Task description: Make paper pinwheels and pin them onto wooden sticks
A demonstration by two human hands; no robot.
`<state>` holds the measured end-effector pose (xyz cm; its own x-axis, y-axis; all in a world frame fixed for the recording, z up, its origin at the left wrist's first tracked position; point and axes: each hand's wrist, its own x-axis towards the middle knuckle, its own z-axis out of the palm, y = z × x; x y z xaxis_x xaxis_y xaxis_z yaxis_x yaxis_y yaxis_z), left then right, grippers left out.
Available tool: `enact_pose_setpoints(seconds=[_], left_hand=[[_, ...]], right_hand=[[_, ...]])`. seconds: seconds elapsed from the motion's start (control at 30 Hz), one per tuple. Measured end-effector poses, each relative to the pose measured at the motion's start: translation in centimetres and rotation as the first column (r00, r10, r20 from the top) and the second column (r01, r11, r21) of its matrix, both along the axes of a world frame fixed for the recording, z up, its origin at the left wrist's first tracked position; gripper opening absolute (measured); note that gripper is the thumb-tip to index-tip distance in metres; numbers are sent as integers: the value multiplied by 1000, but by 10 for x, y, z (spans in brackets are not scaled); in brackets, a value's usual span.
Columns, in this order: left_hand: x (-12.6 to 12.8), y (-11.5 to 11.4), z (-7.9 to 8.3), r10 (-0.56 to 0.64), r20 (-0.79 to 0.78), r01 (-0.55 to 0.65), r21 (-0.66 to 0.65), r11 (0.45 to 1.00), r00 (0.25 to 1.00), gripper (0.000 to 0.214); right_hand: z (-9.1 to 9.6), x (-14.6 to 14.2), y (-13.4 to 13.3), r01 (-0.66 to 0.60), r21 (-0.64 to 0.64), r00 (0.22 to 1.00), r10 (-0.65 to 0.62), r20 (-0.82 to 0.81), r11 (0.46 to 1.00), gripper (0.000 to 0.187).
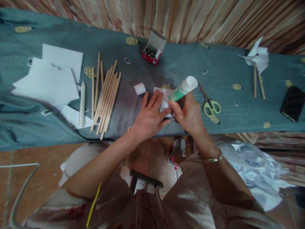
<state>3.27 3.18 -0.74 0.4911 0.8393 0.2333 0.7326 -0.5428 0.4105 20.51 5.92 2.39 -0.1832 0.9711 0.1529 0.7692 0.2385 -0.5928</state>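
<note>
A green and white glue stick (182, 90) is gripped in my right hand (190, 114), tilted with its lower end down at a small piece of white paper (164, 101). My left hand (152, 116) lies on that paper with its fingers spread, pressing it against the cloth. Just left of the paper sits the white glue cap (139, 89). Green-handled scissors (211, 105) lie to the right of my right hand. Where the glue meets the paper is partly hidden by my fingers.
Wooden sticks (107, 101) lie left of my hands, beside a thick pale rod (82, 103) and white paper sheets (50, 79). Behind stands an open red box (151, 55) of small metal pieces. Paper pinwheels (258, 57) and a dark phone (293, 103) lie at right.
</note>
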Motion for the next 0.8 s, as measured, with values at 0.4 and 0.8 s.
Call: enact_pose_setpoints(seconds=[0.4, 0.8], left_hand=[[1, 0, -1, 6, -9, -6, -6, 1000, 1000, 38], [2, 1, 1, 16, -39, -17, -34, 999, 999, 36]], right_hand=[[-2, -4, 5, -25, 20, 1000, 25, 6, 999, 29], [-2, -6, 2, -93, 23, 995, 92, 33, 995, 28]])
